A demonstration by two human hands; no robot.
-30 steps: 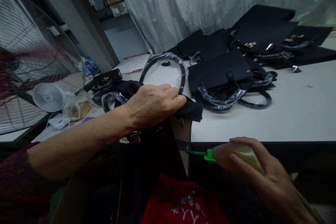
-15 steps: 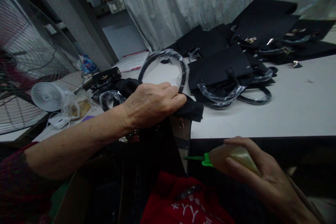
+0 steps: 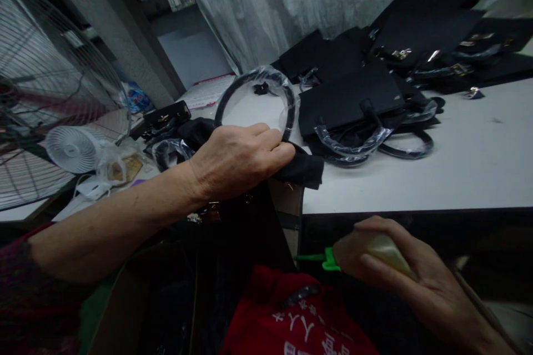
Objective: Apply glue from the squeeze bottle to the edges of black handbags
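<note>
My left hand (image 3: 239, 160) is closed on the top of a black handbag (image 3: 250, 216) that hangs over the near edge of the white table (image 3: 437, 172). Its plastic-wrapped round handle (image 3: 256, 91) stands up just beyond my fingers. My right hand (image 3: 400, 274) is lower, in front of the table edge, wrapped round a soft yellowish squeeze bottle (image 3: 385, 249) with a green nozzle (image 3: 320, 259) pointing left toward the bag.
Several more black handbags (image 3: 375, 89) with wrapped handles lie piled at the back of the table. A large wire fan (image 3: 45, 94) and a small white fan (image 3: 69, 148) stand at the left. Red cloth with white print (image 3: 300, 321) lies on my lap.
The view has tipped slightly. My right hand with the bottle has dropped a little and drawn back; my left hand keeps its grip on the bag.
</note>
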